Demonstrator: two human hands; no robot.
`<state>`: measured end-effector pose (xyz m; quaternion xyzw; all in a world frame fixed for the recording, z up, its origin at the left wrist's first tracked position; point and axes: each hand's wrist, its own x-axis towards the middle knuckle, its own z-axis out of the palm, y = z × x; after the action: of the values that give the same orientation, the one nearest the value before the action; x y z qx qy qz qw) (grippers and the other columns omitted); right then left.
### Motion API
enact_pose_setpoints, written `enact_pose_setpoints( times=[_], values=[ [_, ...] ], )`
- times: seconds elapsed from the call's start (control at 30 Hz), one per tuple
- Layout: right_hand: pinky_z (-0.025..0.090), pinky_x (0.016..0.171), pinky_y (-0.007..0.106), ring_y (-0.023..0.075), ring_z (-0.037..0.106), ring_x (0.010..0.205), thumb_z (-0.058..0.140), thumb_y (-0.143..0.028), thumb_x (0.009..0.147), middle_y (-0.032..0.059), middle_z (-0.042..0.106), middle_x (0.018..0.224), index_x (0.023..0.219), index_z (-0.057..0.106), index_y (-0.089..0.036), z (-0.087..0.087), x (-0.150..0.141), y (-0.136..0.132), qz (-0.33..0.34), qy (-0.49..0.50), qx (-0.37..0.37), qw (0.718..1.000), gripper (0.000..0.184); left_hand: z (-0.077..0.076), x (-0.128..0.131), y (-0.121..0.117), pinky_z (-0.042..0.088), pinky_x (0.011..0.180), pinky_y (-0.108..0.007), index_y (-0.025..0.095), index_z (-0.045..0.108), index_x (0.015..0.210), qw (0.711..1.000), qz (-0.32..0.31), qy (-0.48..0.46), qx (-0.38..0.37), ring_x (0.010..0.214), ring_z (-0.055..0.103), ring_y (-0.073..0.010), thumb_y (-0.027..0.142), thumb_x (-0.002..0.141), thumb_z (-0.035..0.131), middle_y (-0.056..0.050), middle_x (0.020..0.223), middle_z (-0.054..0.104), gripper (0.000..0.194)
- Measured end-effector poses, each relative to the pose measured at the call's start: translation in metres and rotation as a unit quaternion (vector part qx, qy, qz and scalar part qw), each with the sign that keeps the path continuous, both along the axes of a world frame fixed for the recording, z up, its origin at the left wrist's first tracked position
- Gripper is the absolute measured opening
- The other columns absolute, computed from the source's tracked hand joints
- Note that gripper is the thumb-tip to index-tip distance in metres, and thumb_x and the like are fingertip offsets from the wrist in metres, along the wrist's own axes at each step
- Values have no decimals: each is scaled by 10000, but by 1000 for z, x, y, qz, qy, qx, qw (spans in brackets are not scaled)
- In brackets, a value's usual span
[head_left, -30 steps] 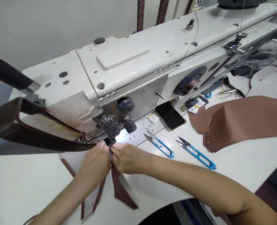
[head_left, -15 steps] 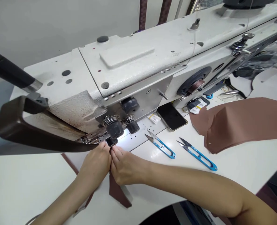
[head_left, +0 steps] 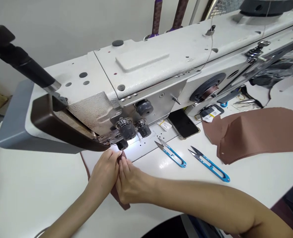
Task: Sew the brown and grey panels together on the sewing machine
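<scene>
Beneath the head of a white sewing machine, a narrow brown leather-like piece passes between my hands. My left hand is closed on its left side, fingertips close to the lit needle area. Pressed against it, my right hand has its fingers together and grips the same piece from the right. The needle itself is hidden behind the black tension knobs and the dark curved lever. The brown piece's lower end sticks out below my hands.
To the right lie two blue thread snips, a black phone and a large brown leather-like panel. A paper tag rests on the machine bed. Bundled plastic lies at the far right.
The camera view has shifted, showing more of the left side. My right hand has slid slightly down and back from the needle area, exposing some brown material; its lower end has swung left.
</scene>
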<state>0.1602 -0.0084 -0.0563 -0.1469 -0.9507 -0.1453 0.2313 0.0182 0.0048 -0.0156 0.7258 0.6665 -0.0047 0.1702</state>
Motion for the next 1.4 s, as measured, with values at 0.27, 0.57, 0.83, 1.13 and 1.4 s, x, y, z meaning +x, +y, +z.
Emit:
enact_pose_setpoints(
  times=[0.27, 0.57, 0.83, 1.13, 1.4],
  values=[
    [513, 799, 604, 411, 673, 930, 426, -79, 850, 342, 654, 984, 1017, 629, 126, -3, -7, 10, -13, 3, 8, 1000, 333, 1, -1, 6, 503, 823, -370, 160, 651, 933, 1000, -15, -10, 3, 878, 602, -227, 101, 854, 369, -87, 918, 653, 298],
    [576, 714, 501, 350, 707, 824, 406, -35, 819, 303, 686, 876, 938, 636, 113, -4, -6, -2, -6, 85, 51, 995, 298, -8, -9, -9, 507, 800, -377, 186, 639, 880, 992, 20, -110, 55, 892, 589, -230, 208, 876, 352, -81, 909, 636, 288],
    [563, 768, 555, 372, 695, 879, 387, -42, 840, 357, 655, 935, 976, 605, 139, -7, -10, 10, 7, 30, 19, 999, 314, 1, -5, 7, 518, 719, -334, 180, 679, 863, 993, 3, -115, 34, 781, 613, -203, 176, 854, 350, -58, 836, 675, 329],
    [471, 968, 571, 378, 619, 1088, 364, -71, 902, 380, 584, 1131, 1133, 531, 167, -3, -7, 21, 10, -45, -51, 998, 372, 4, -5, 19, 486, 715, -319, 197, 699, 871, 999, 0, -45, 31, 754, 619, -204, 167, 858, 383, -56, 798, 688, 317],
    [387, 1058, 559, 378, 535, 1204, 369, -109, 913, 361, 517, 1257, 1224, 477, 154, -10, -5, 27, 16, -55, -85, 995, 421, -7, -16, 23, 465, 686, -333, 177, 640, 736, 999, 1, 15, 43, 718, 639, -234, 99, 853, 352, -86, 752, 688, 321]
  ],
)
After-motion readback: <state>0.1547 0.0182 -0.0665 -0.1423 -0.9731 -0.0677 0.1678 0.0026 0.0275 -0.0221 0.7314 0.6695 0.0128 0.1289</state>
